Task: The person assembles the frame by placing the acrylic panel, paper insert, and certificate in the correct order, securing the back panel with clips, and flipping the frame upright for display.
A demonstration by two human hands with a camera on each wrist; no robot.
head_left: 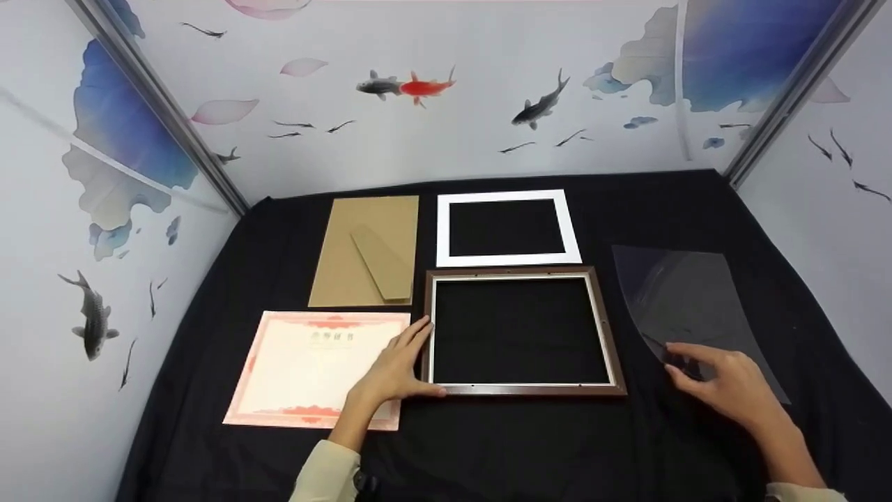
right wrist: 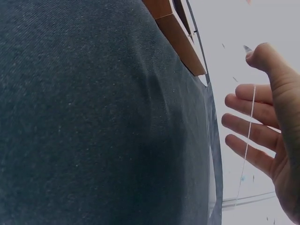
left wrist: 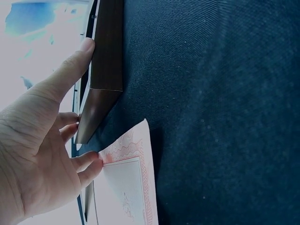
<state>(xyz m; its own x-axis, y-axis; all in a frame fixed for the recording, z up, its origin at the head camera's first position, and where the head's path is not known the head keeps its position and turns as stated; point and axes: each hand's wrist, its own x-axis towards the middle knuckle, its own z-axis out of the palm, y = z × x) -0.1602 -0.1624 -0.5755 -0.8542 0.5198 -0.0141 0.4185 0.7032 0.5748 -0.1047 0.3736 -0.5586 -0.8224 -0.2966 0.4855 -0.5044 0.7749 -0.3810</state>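
Observation:
A brown picture frame (head_left: 525,392) with a pale inner edge lies flat on the black cloth. My left hand (head_left: 396,369) rests at its near left corner, thumb on the near bar and fingertips by the left side; in the left wrist view the thumb (left wrist: 70,70) touches the frame's side (left wrist: 107,51). Under the same hand lies a pink-bordered certificate (head_left: 300,369). To the right, my right hand (head_left: 732,383) pinches the left edge of a clear plastic sheet (head_left: 697,300), which looks slightly bowed. The right wrist view shows that sheet (right wrist: 250,117) edge-on, as a thin line across the fingers.
A white mat border (head_left: 507,261) lies behind the frame. Left of it is a brown backing board (head_left: 334,258) with a stand leg (head_left: 376,261). Black cloth (head_left: 529,453) covers the table, and printed wall panels (head_left: 474,139) enclose it at the back and sides.

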